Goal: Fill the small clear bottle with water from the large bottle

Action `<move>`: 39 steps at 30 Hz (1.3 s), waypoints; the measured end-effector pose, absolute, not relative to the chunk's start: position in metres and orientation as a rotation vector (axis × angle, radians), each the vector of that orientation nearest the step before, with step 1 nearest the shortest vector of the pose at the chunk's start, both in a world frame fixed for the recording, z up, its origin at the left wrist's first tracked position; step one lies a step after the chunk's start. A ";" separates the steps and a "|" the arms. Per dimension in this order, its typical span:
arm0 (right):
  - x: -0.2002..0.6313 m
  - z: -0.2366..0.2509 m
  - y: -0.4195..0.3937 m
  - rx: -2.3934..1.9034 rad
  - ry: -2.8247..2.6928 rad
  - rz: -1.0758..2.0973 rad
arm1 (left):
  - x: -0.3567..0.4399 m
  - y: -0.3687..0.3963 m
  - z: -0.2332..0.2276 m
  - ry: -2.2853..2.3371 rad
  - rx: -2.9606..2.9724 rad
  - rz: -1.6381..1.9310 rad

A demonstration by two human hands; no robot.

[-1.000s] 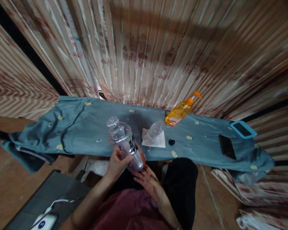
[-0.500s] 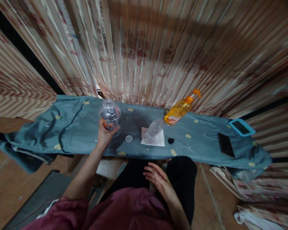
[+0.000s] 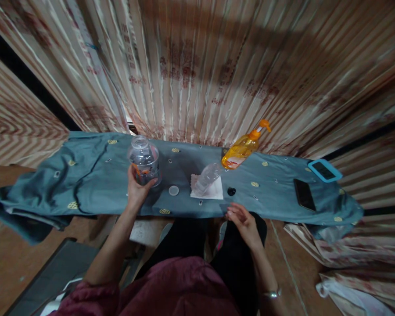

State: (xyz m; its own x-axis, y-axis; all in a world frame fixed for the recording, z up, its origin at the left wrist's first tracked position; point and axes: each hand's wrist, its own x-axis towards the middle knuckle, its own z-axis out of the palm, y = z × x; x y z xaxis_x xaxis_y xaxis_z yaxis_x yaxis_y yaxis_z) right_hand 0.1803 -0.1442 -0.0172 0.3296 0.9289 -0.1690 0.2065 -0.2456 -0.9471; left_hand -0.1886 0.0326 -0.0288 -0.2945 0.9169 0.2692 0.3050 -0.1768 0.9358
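My left hand (image 3: 138,188) is wrapped round a clear plastic jar (image 3: 145,160) with orange markings, upright at the left part of the cloth-covered table. A small whitish round lid (image 3: 174,190) lies flat to the right of the jar. Near the middle, a clear empty-looking bottle (image 3: 208,177) is on a folded white cloth (image 3: 215,191). My right hand (image 3: 244,223) hovers by the front edge with loosely bent fingers apart and nothing in them. Closest to it is a small black cap (image 3: 231,191). An orange pump bottle (image 3: 241,151) with yellow liquid stands behind the cap.
A black phone (image 3: 304,194) and a blue-framed display device (image 3: 325,170) lie at the right end. The blue-green tablecloth (image 3: 95,188) is wrinkled at the left. Pleated curtains (image 3: 191,87) hang behind the table. A grey seat (image 3: 57,276) is at lower left.
My right hand has moved right and forward, from over my lap to the table's front edge near the black cap. My left hand stays on the jar. The view has shifted slightly.
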 end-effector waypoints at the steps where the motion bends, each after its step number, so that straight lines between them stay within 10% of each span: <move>1: 0.189 -0.014 -0.137 -1.754 -1.066 0.912 | -0.191 0.026 -0.028 1.569 1.406 1.508; 11: 0.212 -0.004 -0.058 -2.233 -1.524 0.549 | -0.148 -0.079 -0.018 1.515 1.812 1.308; 22: 0.209 0.070 -0.053 -1.889 -1.730 0.555 | -0.010 0.001 0.025 1.028 1.705 1.158; 39: 0.136 0.204 -0.008 -1.856 -2.706 0.272 | -0.011 0.020 0.022 0.828 1.647 1.057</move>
State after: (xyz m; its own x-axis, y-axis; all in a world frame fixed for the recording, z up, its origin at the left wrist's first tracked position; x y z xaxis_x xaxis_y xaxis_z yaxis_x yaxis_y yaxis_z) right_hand 0.1356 -0.0080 0.2039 -0.3565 0.9089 -0.2163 0.9338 0.3543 -0.0500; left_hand -0.0113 0.0196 0.0220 0.3903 0.8840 0.2573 0.0384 -0.2948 0.9548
